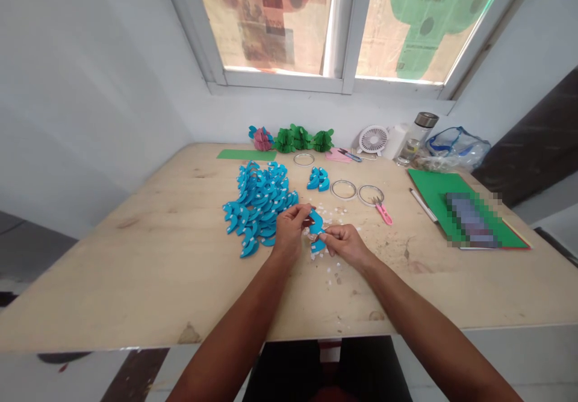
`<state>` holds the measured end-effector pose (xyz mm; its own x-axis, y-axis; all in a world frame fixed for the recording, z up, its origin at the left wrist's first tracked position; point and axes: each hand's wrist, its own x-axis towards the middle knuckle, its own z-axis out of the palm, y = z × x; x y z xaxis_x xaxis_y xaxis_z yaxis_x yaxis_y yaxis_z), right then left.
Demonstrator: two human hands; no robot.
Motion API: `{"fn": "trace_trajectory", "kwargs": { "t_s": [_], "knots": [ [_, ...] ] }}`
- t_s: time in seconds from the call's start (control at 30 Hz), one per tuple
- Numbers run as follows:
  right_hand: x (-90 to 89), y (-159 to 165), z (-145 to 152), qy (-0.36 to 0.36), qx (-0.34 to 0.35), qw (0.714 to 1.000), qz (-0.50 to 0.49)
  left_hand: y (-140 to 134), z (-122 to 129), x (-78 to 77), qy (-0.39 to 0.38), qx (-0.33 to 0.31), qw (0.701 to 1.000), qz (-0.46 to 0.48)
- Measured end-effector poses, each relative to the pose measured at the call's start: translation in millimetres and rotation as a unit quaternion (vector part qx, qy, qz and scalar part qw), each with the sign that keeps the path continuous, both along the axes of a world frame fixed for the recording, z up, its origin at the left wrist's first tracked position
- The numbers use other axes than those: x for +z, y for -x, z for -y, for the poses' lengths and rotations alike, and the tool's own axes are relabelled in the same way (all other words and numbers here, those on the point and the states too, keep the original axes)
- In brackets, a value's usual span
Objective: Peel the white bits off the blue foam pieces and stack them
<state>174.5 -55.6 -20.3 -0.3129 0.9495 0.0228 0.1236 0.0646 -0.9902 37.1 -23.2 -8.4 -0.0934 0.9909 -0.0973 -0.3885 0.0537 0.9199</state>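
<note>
Between my two hands, a curved blue paper piece [316, 220] is held just above the table. My left hand [291, 224] pinches its upper left end, and my right hand [345, 242] pinches its lower right part. Below it lies another blue piece [317, 246] with a small white patch; whether it joins the held one I cannot tell. Left of my left hand spreads a large pile of similar blue paper pieces [259, 203] with white tabs. A small separate group of blue pieces [318, 179] sits beyond my hands. White paper scraps [332, 215] are scattered around them.
Rolls of tape [344, 189] and pink-handled snips [383, 210] lie right of centre. Farther right are a white pen [423, 204] and a green sheet [433, 179] under a blurred object. Green paper figures [300, 138], a small fan [374, 141] and a bottle [419, 131] line the back.
</note>
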Motion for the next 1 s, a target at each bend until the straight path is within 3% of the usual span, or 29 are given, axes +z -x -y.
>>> {"fn": "trace_trajectory", "kwargs": {
  "t_s": [0.17,0.3,0.5,0.77,1.0],
  "knots": [
    [1.3,-3,-2,0.004,-0.048,0.999,-0.002,-1,0,-1.3,0.029,-0.081,0.996,0.001],
    [4.1,-4,-1,0.008,-0.071,0.997,-0.002,0,2,-0.3,0.033,-0.113,0.992,-0.05],
    [4.2,-6,-1,0.01,-0.052,0.998,-0.014,0,5,2.5,0.033,-0.089,0.994,-0.048],
    [0.6,-8,-2,-0.042,-0.062,0.997,0.031,-4,4,-1.6,0.004,-0.077,0.994,-0.08],
    [-5.6,-9,-5,-0.034,-0.059,0.998,-0.009,-6,3,-4.5,0.01,-0.07,0.994,-0.082]
  ]
}}
